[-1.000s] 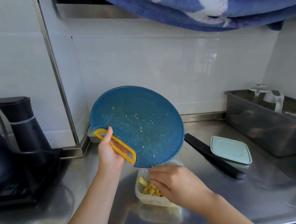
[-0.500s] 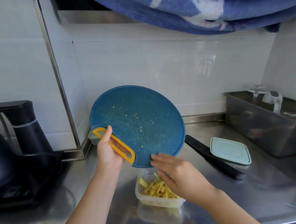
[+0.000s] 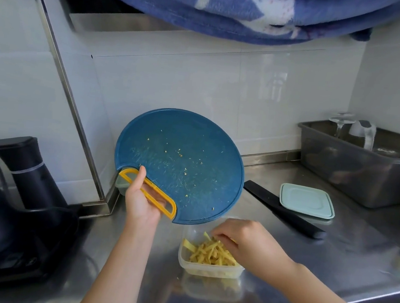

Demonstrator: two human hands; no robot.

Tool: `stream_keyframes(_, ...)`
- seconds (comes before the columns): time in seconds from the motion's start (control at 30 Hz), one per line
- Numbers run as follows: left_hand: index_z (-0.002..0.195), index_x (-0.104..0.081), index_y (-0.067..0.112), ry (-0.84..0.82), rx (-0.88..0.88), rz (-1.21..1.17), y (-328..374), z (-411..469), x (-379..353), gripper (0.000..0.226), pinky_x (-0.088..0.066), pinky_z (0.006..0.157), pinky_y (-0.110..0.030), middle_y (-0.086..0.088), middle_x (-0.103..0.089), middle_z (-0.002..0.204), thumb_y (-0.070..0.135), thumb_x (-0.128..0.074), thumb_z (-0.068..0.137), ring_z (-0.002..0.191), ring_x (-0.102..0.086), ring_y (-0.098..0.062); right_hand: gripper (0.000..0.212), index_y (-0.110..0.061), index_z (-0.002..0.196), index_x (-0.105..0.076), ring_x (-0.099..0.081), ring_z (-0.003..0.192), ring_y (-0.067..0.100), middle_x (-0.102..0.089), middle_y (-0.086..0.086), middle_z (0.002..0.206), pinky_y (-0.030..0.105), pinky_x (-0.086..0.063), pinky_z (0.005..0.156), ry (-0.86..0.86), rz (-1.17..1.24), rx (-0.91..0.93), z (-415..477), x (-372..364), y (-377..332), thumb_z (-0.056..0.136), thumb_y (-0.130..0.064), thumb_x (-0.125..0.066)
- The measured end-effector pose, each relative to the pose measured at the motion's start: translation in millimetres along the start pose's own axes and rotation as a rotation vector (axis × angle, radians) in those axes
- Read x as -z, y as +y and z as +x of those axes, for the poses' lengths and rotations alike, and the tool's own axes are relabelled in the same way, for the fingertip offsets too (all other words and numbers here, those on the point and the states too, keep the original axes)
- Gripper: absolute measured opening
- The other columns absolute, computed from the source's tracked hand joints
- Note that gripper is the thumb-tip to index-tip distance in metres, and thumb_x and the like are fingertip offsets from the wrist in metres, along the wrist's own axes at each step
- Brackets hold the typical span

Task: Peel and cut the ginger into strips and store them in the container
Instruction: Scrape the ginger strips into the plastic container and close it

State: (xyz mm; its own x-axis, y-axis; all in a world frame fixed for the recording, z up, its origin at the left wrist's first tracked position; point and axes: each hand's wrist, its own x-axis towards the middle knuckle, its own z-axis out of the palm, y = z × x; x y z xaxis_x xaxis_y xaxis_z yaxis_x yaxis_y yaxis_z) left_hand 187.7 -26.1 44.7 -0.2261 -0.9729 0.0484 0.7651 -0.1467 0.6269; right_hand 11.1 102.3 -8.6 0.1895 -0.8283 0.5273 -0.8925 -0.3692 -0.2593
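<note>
while the left-hand grip (image 3: pixel 142 204) is clamped on the yellow handle (image 3: pixel 148 191) of the round blue cutting board (image 3: pixel 180 164), with the thumb lying up over the handle and the fingers through its slot, the board is held tilted, face toward the camera, its lower edge just above the far rim of the clear container (image 3: pixel 211 272). only small yellow crumbs and scratch marks show on the board's face. the container stands on the steel surface (image 3: pixel 356 254) near the front edge, and the ginger strips (image 3: pixel 208 253) lie heaped inside it. the right-hand grip (image 3: pixel 250 245) reaches into the container from the right, fingers bent down with their tips among the strips; whether they pinch any cannot be told. to the right, a pale green lid (image 3: pixel 306 200) lies flat on the surface, and a long black knife (image 3: pixel 284 209) lies just beside it on its left. farther right sits a grey tub (image 3: pixel 354 172) with an upturned glass (image 3: pixel 341 124) in it. a black kettle (image 3: pixel 31 170) stands at the left, and a blue cloth (image 3: pixel 234 7) hangs overhead.
</note>
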Motion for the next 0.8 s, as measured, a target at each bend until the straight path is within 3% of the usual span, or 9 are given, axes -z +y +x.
stream_keyframes(0.1,0.116,-0.062,0.020,0.000,0.004,0.000,1,1,2,0.027,-0.051,0.085,-0.048,-0.003,-0.070,0.112,0.032,-0.050,0.096,0.101,-0.067,-0.027,0.023,-0.018,0.089,-0.073,-0.065,0.073,0.014,-0.069,-0.006,0.084,0.028,-0.053,0.064,0.052,0.033,-0.124,4,1,2,0.077,0.000,-0.064)
stream_keyframes(0.2,0.117,-0.062,0.020,0.000,0.005,0.028,2,-1,3,0.027,-0.052,0.081,-0.046,-0.003,-0.070,0.112,0.030,-0.052,0.094,0.098,-0.068,-0.026,0.040,-0.018,0.092,-0.073,-0.062,0.080,0.015,-0.064,-0.005,0.090,0.025,-0.050,0.068,0.117,0.043,-0.121,15,6,0,0.068,0.013,-0.066)
stream_keyframes(0.3,0.122,-0.060,0.018,-0.008,0.018,0.045,4,-3,4,0.032,-0.051,0.087,-0.049,-0.006,-0.068,0.117,0.029,-0.054,0.093,0.103,-0.066,-0.029,0.037,-0.018,0.110,-0.071,-0.060,0.103,0.018,-0.063,-0.003,0.113,0.020,-0.045,0.087,0.138,0.052,-0.084,35,19,-5,0.080,0.004,-0.068)
stream_keyframes(0.43,0.117,-0.062,0.014,-0.064,0.042,0.039,5,-10,3,0.029,-0.048,0.091,-0.047,-0.010,-0.067,0.116,0.027,-0.047,0.095,0.103,-0.066,-0.029,0.049,-0.016,0.144,-0.045,-0.033,0.142,0.015,-0.037,-0.001,0.153,0.016,-0.024,0.110,0.031,0.006,-0.015,72,32,-13,0.097,-0.004,-0.048)
stream_keyframes(0.53,0.114,-0.062,0.014,-0.093,0.045,0.057,6,-15,-1,0.028,-0.049,0.082,-0.044,-0.008,-0.070,0.110,0.027,-0.044,0.097,0.097,-0.069,-0.026,0.062,-0.018,0.152,-0.027,-0.018,0.148,0.011,-0.018,-0.004,0.161,0.020,-0.016,0.118,-0.160,-0.071,0.057,85,31,-13,0.095,0.003,-0.037)
stream_keyframes(0.6,0.111,-0.063,0.016,-0.074,0.034,0.081,8,-16,-2,0.026,-0.050,0.076,-0.042,-0.006,-0.072,0.104,0.028,-0.045,0.097,0.091,-0.070,-0.025,0.062,-0.016,0.149,-0.037,-0.024,0.145,0.011,-0.025,-0.004,0.159,0.022,-0.017,0.119,-0.205,-0.070,0.094,76,31,-10,0.091,0.005,-0.037)
stream_keyframes(0.67,0.108,-0.064,0.018,-0.043,0.025,0.096,11,-14,-1,0.022,-0.050,0.073,-0.041,-0.004,-0.073,0.101,0.028,-0.048,0.096,0.086,-0.071,-0.023,0.053,-0.011,0.129,-0.063,-0.051,0.129,0.016,-0.053,0.003,0.142,0.026,-0.037,0.111,-0.164,-0.060,0.161,53,27,-9,0.083,0.003,-0.040)
stream_keyframes(0.7,0.106,-0.064,0.019,-0.034,0.015,0.101,13,-13,-1,0.021,-0.051,0.073,-0.040,-0.003,-0.073,0.101,0.028,-0.049,0.096,0.086,-0.072,-0.022,0.048,-0.012,0.115,-0.071,-0.063,0.112,0.018,-0.066,0.003,0.126,0.031,-0.051,0.098,-0.168,-0.036,0.189,40,24,-9,0.080,-0.001,-0.040)
stream_keyframes(0.8,0.107,-0.065,0.020,-0.030,0.001,0.100,16,-10,-1,0.020,-0.052,0.077,-0.042,-0.002,-0.073,0.103,0.028,-0.051,0.095,0.093,-0.070,-0.023,0.037,-0.019,0.095,-0.074,-0.064,0.076,0.015,-0.071,-0.005,0.091,0.031,-0.056,0.061,-0.166,0.002,0.183,14,17,-8,0.080,-0.012,-0.041)
